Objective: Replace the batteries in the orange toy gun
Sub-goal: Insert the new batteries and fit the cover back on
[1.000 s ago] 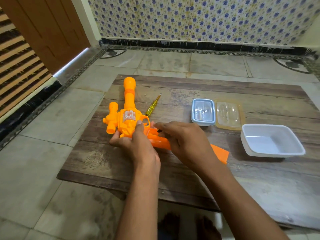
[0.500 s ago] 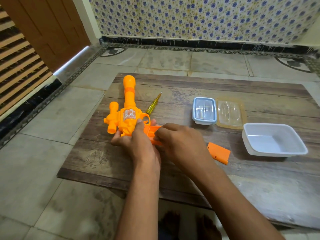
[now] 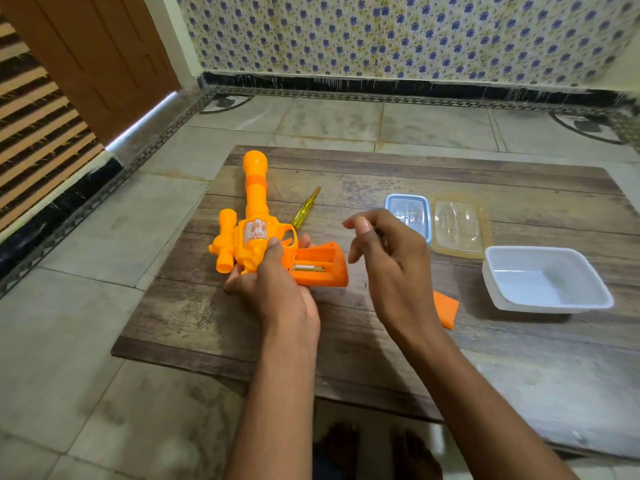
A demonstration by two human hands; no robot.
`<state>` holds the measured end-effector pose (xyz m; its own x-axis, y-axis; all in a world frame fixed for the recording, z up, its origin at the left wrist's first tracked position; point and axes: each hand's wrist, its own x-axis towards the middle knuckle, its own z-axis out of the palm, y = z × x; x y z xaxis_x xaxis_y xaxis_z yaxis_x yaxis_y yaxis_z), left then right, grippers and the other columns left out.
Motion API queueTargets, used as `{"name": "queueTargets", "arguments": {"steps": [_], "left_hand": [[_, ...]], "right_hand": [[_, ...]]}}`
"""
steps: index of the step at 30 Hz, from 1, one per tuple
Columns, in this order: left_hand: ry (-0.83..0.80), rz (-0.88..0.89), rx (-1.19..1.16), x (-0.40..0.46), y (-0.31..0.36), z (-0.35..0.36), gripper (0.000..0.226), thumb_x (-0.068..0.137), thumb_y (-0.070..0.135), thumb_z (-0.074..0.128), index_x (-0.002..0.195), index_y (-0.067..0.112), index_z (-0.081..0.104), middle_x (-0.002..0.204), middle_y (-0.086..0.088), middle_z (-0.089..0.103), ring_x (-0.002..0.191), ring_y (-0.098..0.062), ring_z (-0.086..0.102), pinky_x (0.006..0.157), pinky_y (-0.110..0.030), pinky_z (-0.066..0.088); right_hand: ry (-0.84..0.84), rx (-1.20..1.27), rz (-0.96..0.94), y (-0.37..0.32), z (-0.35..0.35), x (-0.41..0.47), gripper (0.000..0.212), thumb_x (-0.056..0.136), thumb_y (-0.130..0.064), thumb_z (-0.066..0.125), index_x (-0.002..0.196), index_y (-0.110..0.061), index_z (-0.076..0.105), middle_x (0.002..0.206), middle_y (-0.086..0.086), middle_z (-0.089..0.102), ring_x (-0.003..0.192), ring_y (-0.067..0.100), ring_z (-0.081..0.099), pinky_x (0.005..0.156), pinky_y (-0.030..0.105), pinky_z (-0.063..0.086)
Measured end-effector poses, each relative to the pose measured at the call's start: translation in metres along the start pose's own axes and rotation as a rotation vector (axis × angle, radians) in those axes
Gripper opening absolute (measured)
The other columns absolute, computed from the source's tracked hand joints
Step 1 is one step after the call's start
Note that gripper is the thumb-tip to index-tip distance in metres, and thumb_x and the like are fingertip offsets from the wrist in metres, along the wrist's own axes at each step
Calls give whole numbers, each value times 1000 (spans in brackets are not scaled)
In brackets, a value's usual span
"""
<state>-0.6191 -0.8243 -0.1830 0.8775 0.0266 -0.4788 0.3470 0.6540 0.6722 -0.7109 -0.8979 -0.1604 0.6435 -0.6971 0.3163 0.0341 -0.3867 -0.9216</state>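
Left hand (image 3: 277, 289): grips the orange toy gun (image 3: 258, 233) around its body, thumb on top, fingers wrapped beneath.
Right hand (image 3: 391, 268): raised above the table, apart from the gun; fingers loosely curled; whether they pinch anything cannot be told.
Toy gun position: lies on the wooden table (image 3: 346, 341), barrel pointing away, grip toward the right hand.
Battery compartment (image 3: 318, 265): open in the grip; one battery (image 3: 308, 268) lies inside.
Compartment cover (image 3: 446, 308): on the table, partly behind the right wrist.
Screwdriver (image 3: 306, 207): just beside the barrel.
White tray (image 3: 545, 278): nothing visible inside.
Blue-rimmed box (image 3: 408, 211), clear lid (image 3: 459, 225): side by side; contents unclear.
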Motion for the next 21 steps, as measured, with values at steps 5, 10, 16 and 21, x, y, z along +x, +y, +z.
{"name": "queueTargets", "arguments": {"steps": [5, 10, 16, 21], "left_hand": [[7, -1, 26, 0, 0, 0, 55, 97, 0, 64, 139, 22, 38, 130, -20, 64, 70, -31, 79, 59, -43, 64], [-3, 3, 19, 1, -1, -1, 55, 97, -1, 64, 141, 19, 39, 131, -20, 64, 69, -30, 79, 61, -46, 65], [8, 4, 29, 9, -3, -2, 56, 95, 1, 68, 141, 18, 40, 132, -20, 64, 78, -33, 80, 70, -55, 65], [-4, 12, -22, 2, 1, 1, 51, 97, -1, 64, 137, 19, 40, 131, -20, 64, 69, -32, 78, 58, -42, 63]], "right_hand": [[-76, 284, 269, 0, -8, 6, 32, 94, 0, 43, 110, -9, 69, 62, 5, 62, 43, 8, 37, 46, 22, 31], [-153, 306, 266, 6, -15, 7, 11, 104, -2, 46, 110, -8, 53, 72, 11, 69, 45, 13, 31, 44, 23, 29], [-162, 237, 170, 14, -18, 9, 4, 106, -8, 51, 107, -5, 51, 77, 4, 72, 47, 7, 36, 49, 21, 34], [-125, 30, 108, 20, -18, 11, 5, 98, -18, 64, 94, -18, 66, 83, -14, 63, 74, 4, 54, 70, 29, 41]]}}
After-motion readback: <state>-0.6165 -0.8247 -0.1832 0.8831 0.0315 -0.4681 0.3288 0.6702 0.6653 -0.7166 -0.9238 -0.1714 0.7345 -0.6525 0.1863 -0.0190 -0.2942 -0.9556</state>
